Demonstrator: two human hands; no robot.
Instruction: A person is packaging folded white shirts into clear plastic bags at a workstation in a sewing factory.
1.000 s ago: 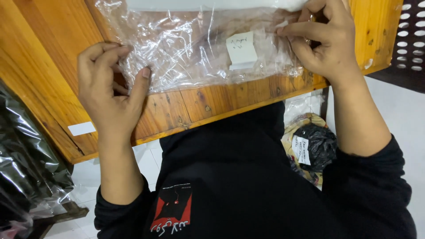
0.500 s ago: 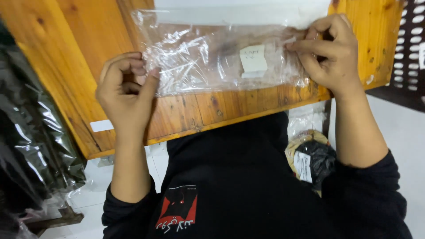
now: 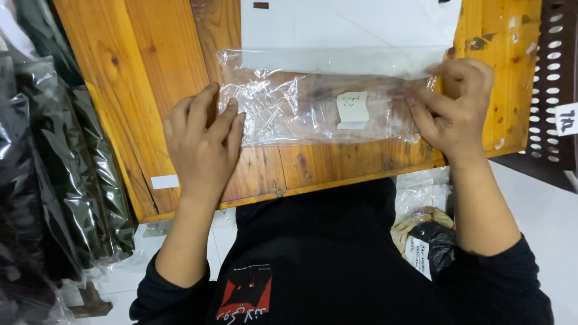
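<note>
A clear plastic bag (image 3: 313, 102) with a small white label (image 3: 353, 109) lies flat across a wooden table (image 3: 150, 78). My left hand (image 3: 201, 144) rests palm down on the bag's left end, fingers together and pressing it to the wood. At the bag's right end my right hand (image 3: 454, 108) pinches the plastic edge between thumb and fingers. A white sheet (image 3: 337, 24) lies under the bag's far side.
Dark garments in glossy plastic wrap (image 3: 54, 168) hang or stack at the left. On the white floor below the table's right side sits a bundle of bags with a black one (image 3: 427, 244). A dark perforated panel (image 3: 557, 78) stands at the far right.
The bag has been smoothed flatter and sits squarely on the table. My left hand went from pinching the left end to lying flat on it. My right hand keeps its hold.
</note>
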